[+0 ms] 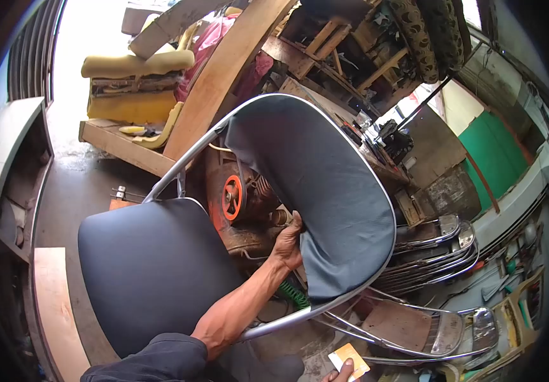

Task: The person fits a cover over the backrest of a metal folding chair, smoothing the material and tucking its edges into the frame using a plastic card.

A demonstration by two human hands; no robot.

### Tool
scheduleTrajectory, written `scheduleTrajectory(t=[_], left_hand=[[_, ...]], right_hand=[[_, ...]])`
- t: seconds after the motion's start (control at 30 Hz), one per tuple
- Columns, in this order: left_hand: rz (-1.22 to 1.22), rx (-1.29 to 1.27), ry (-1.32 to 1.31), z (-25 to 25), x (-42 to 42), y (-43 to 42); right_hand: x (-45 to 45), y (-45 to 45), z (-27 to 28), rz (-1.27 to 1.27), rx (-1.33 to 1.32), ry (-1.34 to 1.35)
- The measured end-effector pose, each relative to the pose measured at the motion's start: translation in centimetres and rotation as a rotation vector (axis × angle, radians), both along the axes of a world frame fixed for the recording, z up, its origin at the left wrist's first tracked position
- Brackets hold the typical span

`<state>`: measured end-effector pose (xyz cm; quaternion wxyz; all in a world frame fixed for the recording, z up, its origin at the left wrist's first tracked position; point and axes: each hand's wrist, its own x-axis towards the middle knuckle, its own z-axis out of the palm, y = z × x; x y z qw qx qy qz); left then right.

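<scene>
A folding chair with a silver tube frame (274, 330) stands in front of me, its padded dark seat (153, 254) to the left. Dark vinyl cover (325, 172) stretches over the chair's backrest, with a loose, wrinkled lower edge. My left hand (288, 247) is closed on that edge, thumb on the near side; its other fingers are partly hidden. At the bottom of the view my right hand (340, 374) grips a flat orange-and-white card (349, 361) between thumb and fingers. Most of that hand lies outside the picture.
Behind the chair sits a compressor with an orange wheel (232, 197). Folded metal chairs (427, 267) are stacked at right, with another chair frame (408, 328) below. A wooden board (223, 83) leans at the back. A light plank (58, 305) lies at left.
</scene>
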<state>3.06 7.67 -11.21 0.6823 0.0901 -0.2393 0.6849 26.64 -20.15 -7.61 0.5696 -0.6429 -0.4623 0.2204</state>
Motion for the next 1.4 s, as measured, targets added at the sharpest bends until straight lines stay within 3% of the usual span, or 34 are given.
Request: scheduleTrajectory(t=[0.1,0.4,0.8,0.97,1.03,1.07,1.13,1.2,1.33,1.4], left_hand=[[-0.058,0.071,-0.081,-0.1,0.3,-0.1],[-0.179,0.091,-0.190,0.6,1.2,0.1],[-0.192,-0.048,-0.046,0.7,0.3,0.1],[-0.181,-0.088,-0.049,1.0,0.3,-0.2],[-0.197,-0.116,-0.040,1.4,0.2,-0.3],[-0.181,-0.110,-0.053,1.5,0.2,-0.5],[-0.162,-0.107,-0.065,2.6,-0.4,-2.0],[0.102,-0.234,-0.011,5.4,-1.9,-4.3],[0.260,-0.326,-0.046,6.6,-6.6,-3.1],[0.396,-0.550,0.245,6.8,-8.8,-1.8]], right_hand=[[-0.4,-0.8,0.9,-0.048,-0.111,0.020],[1.1,-1.9,0.0,-0.110,0.015,-0.092],[4.2,-3.1,-1.8,-0.144,0.027,-0.136],[2.1,-4.3,0.1,-0.073,-0.050,-0.150],[0.9,-4.5,0.7,-0.070,-0.022,-0.273],[1.0,-4.7,0.9,-0.072,-0.021,-0.272],[1.4,-4.9,1.2,-0.068,-0.380,-0.204],[0.6,-5.0,1.3,-0.076,-0.351,-0.216],[-0.1,-5.2,1.4,-0.097,-0.282,-0.245],[1.0,-4.7,0.1,-0.104,-0.280,-0.270]])
